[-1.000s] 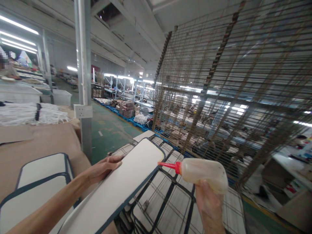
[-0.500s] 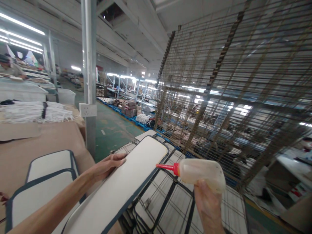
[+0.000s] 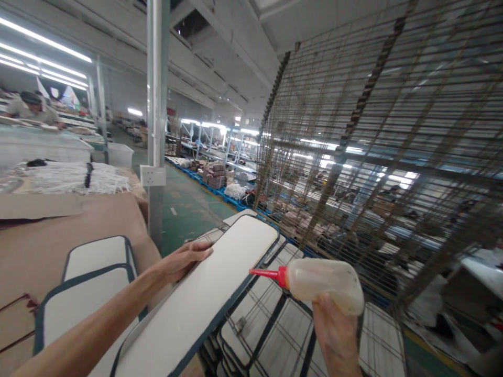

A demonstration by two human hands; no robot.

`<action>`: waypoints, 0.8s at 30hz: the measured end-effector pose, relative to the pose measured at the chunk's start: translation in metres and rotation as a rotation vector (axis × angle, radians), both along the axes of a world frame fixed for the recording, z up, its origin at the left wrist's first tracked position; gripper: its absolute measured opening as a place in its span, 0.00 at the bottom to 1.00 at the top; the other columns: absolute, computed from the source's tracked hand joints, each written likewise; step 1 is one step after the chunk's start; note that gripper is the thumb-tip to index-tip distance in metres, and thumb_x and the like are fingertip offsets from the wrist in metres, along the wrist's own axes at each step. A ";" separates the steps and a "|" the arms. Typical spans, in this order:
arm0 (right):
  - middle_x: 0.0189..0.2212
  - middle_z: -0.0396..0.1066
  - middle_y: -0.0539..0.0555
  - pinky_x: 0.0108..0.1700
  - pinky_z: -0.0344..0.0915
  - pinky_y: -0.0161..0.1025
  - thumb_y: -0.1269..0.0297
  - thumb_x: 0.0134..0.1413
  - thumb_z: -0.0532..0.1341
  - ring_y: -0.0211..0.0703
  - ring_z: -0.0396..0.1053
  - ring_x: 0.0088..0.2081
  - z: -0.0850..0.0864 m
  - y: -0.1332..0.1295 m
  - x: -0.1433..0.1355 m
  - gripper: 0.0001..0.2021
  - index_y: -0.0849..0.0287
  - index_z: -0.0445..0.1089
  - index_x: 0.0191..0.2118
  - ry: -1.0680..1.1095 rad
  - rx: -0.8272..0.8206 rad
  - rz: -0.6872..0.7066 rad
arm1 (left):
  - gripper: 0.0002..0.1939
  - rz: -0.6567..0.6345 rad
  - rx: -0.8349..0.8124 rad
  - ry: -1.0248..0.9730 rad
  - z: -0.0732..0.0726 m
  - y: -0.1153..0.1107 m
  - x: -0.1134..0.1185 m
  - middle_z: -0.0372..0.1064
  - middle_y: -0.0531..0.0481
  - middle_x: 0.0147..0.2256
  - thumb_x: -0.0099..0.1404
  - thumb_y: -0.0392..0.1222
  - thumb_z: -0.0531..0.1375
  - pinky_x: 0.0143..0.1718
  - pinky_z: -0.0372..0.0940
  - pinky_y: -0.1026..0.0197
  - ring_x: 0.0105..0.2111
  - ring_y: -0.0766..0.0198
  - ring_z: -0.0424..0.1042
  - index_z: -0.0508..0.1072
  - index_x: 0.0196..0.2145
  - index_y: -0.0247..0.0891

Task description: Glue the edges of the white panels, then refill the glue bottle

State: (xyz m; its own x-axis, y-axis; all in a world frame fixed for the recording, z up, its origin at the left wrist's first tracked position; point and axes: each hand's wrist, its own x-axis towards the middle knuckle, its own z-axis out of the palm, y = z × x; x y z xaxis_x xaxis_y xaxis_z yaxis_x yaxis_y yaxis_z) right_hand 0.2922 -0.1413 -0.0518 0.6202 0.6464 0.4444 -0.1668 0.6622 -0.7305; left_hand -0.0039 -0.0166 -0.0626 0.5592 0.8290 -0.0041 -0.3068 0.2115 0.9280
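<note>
The left hand (image 3: 190, 257) pinches the white panel (image 3: 208, 285), jutting past the right edge of the table (image 3: 98, 217) — likely steadying it; the right hand (image 3: 336, 327) clasps the bottle (image 3: 322, 280) sideways, presumably so its nozzle (image 3: 271, 274) reaches the rim (image 3: 220, 317).

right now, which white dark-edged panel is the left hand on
The long central panel: the left hand is at its edge, the red nozzle opposite. The panels at left lie on the table, away from that hand.

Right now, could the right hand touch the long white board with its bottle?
Probably yes: the right hand holds the bottle with its red tip close to the board, and nothing seems to lie between.
</note>
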 end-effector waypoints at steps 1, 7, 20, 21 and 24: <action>0.33 0.78 0.56 0.42 0.70 0.48 0.63 0.33 0.72 0.50 0.75 0.34 0.000 0.000 0.000 0.21 0.57 0.74 0.39 0.002 0.001 0.004 | 0.24 0.007 0.000 0.001 0.001 -0.001 0.000 0.78 0.45 0.35 0.49 0.42 0.71 0.31 0.70 0.64 0.28 0.62 0.76 0.76 0.45 0.36; 0.34 0.78 0.55 0.41 0.72 0.45 0.62 0.35 0.71 0.49 0.75 0.35 -0.002 -0.002 0.000 0.19 0.56 0.74 0.39 -0.015 -0.007 0.035 | 0.25 0.023 -0.005 0.022 0.007 -0.004 0.005 0.78 0.41 0.34 0.49 0.43 0.71 0.30 0.71 0.63 0.28 0.60 0.76 0.75 0.45 0.32; 0.51 0.72 0.55 0.57 0.60 0.54 0.60 0.41 0.70 0.52 0.64 0.56 0.030 -0.005 0.008 0.37 0.46 0.59 0.59 -0.056 0.041 0.156 | 0.27 0.085 -0.023 0.013 0.008 -0.004 0.007 0.78 0.43 0.32 0.45 0.43 0.73 0.29 0.71 0.63 0.27 0.60 0.76 0.75 0.43 0.32; 0.52 0.71 0.55 0.58 0.59 0.55 0.60 0.41 0.70 0.53 0.63 0.57 0.033 -0.006 0.008 0.38 0.46 0.59 0.60 -0.066 0.040 0.183 | 0.27 0.088 -0.024 0.013 0.008 -0.005 0.008 0.78 0.43 0.32 0.45 0.43 0.73 0.29 0.71 0.63 0.27 0.60 0.76 0.76 0.43 0.32; 0.56 0.67 0.55 0.60 0.54 0.59 0.59 0.39 0.71 0.55 0.58 0.61 0.041 -0.007 0.009 0.39 0.45 0.59 0.60 -0.090 0.032 0.231 | 0.25 0.090 -0.030 0.012 0.009 -0.009 0.010 0.78 0.43 0.31 0.45 0.43 0.73 0.27 0.70 0.64 0.26 0.61 0.75 0.76 0.41 0.32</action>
State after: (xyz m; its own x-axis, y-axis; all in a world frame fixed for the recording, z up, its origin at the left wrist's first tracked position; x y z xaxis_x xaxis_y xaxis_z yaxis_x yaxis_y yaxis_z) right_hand 0.3016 -0.1480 -0.0112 0.4141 0.7512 0.5140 -0.2515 0.6371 -0.7286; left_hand 0.0062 -0.0252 -0.0534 0.4823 0.8752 -0.0358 -0.3144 0.2112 0.9255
